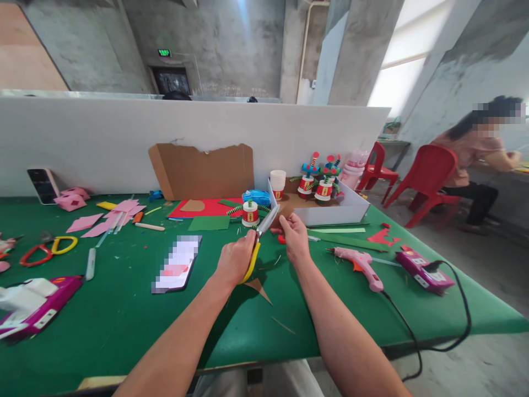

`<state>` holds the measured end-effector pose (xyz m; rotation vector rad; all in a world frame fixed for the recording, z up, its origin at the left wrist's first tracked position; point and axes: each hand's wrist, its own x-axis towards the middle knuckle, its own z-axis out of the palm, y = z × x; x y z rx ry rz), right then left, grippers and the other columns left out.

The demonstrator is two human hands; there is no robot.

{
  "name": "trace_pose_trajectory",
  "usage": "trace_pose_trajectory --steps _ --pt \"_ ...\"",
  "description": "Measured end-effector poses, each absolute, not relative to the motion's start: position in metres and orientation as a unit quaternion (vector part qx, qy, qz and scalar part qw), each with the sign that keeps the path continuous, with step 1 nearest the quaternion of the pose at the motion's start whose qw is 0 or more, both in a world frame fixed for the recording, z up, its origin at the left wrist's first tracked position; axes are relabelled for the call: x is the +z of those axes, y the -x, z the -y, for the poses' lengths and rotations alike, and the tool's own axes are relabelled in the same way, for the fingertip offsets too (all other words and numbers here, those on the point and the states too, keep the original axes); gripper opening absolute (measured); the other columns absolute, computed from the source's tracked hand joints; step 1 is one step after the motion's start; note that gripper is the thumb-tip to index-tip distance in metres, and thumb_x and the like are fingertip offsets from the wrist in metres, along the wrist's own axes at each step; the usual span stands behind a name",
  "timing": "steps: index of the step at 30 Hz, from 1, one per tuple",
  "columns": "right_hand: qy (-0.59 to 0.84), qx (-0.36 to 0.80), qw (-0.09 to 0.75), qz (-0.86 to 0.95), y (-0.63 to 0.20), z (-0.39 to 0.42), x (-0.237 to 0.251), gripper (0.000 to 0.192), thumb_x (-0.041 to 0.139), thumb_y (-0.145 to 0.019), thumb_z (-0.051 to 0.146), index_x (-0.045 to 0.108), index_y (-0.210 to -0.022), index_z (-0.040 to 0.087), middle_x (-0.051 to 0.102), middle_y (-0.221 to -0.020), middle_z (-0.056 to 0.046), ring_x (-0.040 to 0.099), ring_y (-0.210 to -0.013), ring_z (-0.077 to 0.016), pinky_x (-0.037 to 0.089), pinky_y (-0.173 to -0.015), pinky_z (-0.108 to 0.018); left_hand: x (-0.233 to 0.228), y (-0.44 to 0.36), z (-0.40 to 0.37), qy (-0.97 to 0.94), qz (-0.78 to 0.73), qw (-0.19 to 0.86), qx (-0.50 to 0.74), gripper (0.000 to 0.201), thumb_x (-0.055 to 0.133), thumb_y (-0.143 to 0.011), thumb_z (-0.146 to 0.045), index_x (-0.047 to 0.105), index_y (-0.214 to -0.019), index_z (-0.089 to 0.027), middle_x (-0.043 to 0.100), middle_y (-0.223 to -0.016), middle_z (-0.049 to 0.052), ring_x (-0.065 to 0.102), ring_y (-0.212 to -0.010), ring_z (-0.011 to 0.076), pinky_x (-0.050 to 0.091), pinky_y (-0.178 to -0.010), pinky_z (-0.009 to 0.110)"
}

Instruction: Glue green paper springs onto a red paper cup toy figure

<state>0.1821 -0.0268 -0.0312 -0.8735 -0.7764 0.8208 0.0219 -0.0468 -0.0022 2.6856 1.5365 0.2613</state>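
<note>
— Where are the yellow-handled steel scissors [259, 240]?
— Gripped in the left hand [236, 259], blades slanting up-right toward the brown cardboard piece [285, 212] pinched by the right hand [295, 238], above the green surface [124, 309].

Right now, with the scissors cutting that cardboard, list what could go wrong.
The open blades of the yellow-handled scissors, worked by the left hand, sit close to the right hand pinching the brown cardboard piece; fingers could get nicked. The pink glue gun lies near the right forearm, and its black cord hangs off the edge, so a snag could drag it.
</note>
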Motion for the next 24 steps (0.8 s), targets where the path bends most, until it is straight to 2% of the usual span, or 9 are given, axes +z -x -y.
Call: trace_pose_trajectory --steps 3,6,11,13,15,19,21,24 --pt "0.413 0.329 0.793 0.302 -0.195 0.024 -0.033 0.036 0.076 -0.066 0.048 0.053 -0.075 0.021 0.059 -0.060 0.007 0.059 -0.050 -0.0097 0.053 -0.049 -0.023 -0.005 -0.017 0.041 -0.853 -0.514 0.011 0.095 0.026 0.033 -0.096 -0.027 0.049 -0.115 -0.019 0.071 -0.102 0.012 0.070 -0.087 0.0303 0.049 -0.067 0.034" --pt "0.419 0.277 0.818 0.279 -0.208 0.025 -0.028 0.034 0.074 -0.068 0.046 0.052 -0.080 0.022 0.060 -0.063 0.007 0.059 -0.051 -0.0099 0.051 -0.048 -0.022 -0.011 -0.012 0.032 -0.847 -0.528 0.003 0.065 0.027 0.040 -0.092 -0.027 0.048 -0.117 -0.019 0.071 -0.100 0.014 0.070 -0.086 0.0318 0.048 -0.067 0.036" --pt "0.397 0.212 0.830 0.329 -0.208 0.035 -0.011 0.036 0.075 -0.069 0.040 0.054 -0.091 0.022 0.065 -0.078 0.003 0.063 -0.069 -0.0115 0.053 -0.063 -0.024 -0.018 -0.016 0.033 -0.873 -0.482 0.050 0.056 0.029 0.049 -0.085 -0.023 0.050 -0.113 -0.022 0.070 -0.103 0.011 0.068 -0.093 0.0302 0.049 -0.071 0.035" --pt "0.383 0.224 0.821 0.360 -0.202 0.040 -0.005 0.034 0.073 -0.072 0.040 0.054 -0.094 0.022 0.064 -0.075 0.004 0.063 -0.068 -0.0114 0.054 -0.065 -0.025 -0.022 -0.025 0.040 -0.892 -0.438 0.094 0.069 0.031 0.051 -0.081 -0.018 0.051 -0.112 -0.023 0.068 -0.104 0.009 0.066 -0.096 0.0266 0.049 -0.075 0.033" --pt "0.375 0.254 0.805 0.384 -0.194 0.043 -0.002 0.032 0.071 -0.074 0.040 0.054 -0.095 0.023 0.061 -0.069 0.006 0.062 -0.060 -0.0108 0.054 -0.060 -0.025 -0.028 -0.036 0.048 -0.907 -0.389 0.137 0.081 0.037 0.053 -0.078 -0.012 0.051 -0.113 -0.023 0.067 -0.106 0.007 0.064 -0.099 0.0230 0.048 -0.081 0.031" --pt "0.371 0.290 0.789 0.394 -0.186 0.044 -0.002 0.031 0.071 -0.075 0.040 0.054 -0.096 0.025 0.060 -0.069 0.007 0.060 -0.053 -0.0096 0.053 -0.054 -0.023 -0.036 -0.058 0.061 -0.927 -0.304 0.185 0.115 0.036 0.057 -0.079 -0.013 0.052 -0.114 -0.021 0.064 -0.110 0.009 0.060 -0.103 0.0225 0.048 -0.087 0.032" --pt "0.379 0.306 0.780 0.391 -0.185 0.044 -0.004 0.032 0.071 -0.074 0.040 0.054 -0.096 0.024 0.061 -0.069 0.007 0.059 -0.052 -0.0096 0.053 -0.052 -0.023 -0.035 -0.062 0.063 -0.934 -0.265 0.195 0.143 0.033 0.056 -0.080 -0.012 0.055 -0.112 -0.021 0.063 -0.109 0.009 0.059 -0.103 0.0227 0.048 -0.086 0.032" --pt "0.401 0.349 0.748 0.396 -0.183 0.043 -0.006 0.034 0.070 -0.073 0.045 0.056 -0.094 0.023 0.063 -0.065 0.005 0.058 -0.049 -0.0104 0.051 -0.048 -0.024 -0.028 -0.054 0.057 -0.918 -0.282 0.186 0.206 0.021 0.049 -0.083 -0.011 0.061 -0.098 -0.020 0.065 -0.100 0.010 0.059 -0.098 0.0229 0.048 -0.084 0.034"
